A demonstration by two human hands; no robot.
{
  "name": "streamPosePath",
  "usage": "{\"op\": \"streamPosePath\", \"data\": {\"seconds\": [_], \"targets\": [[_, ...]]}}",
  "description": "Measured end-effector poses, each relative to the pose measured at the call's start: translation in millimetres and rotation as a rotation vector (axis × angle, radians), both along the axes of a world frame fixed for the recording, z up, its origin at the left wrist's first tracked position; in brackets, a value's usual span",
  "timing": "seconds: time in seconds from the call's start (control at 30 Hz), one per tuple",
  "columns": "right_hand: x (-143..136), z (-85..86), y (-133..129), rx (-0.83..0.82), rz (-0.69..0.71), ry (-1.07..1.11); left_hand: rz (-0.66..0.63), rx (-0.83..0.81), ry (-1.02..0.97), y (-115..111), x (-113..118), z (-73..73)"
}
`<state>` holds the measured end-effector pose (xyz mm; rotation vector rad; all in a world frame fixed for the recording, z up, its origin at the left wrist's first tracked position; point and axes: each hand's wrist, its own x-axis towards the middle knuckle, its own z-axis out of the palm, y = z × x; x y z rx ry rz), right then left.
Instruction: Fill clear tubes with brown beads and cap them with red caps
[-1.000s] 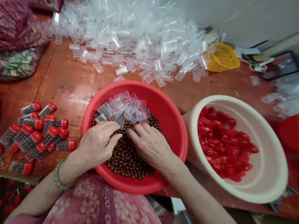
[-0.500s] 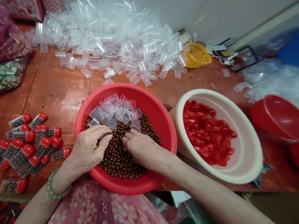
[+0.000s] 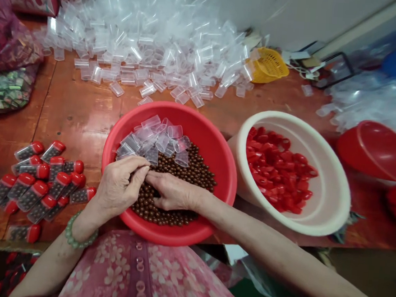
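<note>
A red basin (image 3: 217, 168) holds many brown beads (image 3: 166, 216) and a heap of clear plastic tubes (image 3: 161, 141). Over the left part of the beads is my left hand (image 3: 122, 184), its thumb and fingers pinched together; what it holds is hidden. My right hand (image 3: 174, 190) reaches in from the right with its fingers bent, the fingertips meeting those of my left hand. Nothing can be made out between them. Filled tubes with red caps (image 3: 33, 196) lie on the wooden table (image 3: 80, 126) to the left.
A cream basin (image 3: 334, 189) of red caps (image 3: 278, 167) stands at the right, beside red bowls (image 3: 381, 152). Clear tubes (image 3: 140, 49) are piled at the back near a yellow basket (image 3: 269, 67). Bags of small packets (image 3: 9, 85) sit at the left.
My right hand has moved left, from the middle of the beads to the fingertips of my left hand. The view has shifted slightly.
</note>
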<state>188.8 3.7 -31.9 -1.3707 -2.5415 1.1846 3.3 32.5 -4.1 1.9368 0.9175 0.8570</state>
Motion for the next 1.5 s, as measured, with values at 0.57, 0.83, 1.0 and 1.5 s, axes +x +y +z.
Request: {"op": "streamPosePath", "data": {"seconds": [0.57, 0.83, 1.0, 1.5], "targets": [[14, 36.1, -11, 0.205, -0.178, 0.475, -0.428, -0.406, 0.098, 10, 1, 7.0], [18, 45.4, -21, 0.293, -0.24, 0.515, -0.43, -0.413, 0.174, 4, -1, 10.7], [20, 53.4, -30, 0.346, -0.287, 0.505, -0.359, -0.43, 0.053, 3, -5, 13.0], [74, 16.4, 28, 0.141, -0.622, -0.53, -0.267, -0.342, 0.055, 10, -1, 10.2]]}}
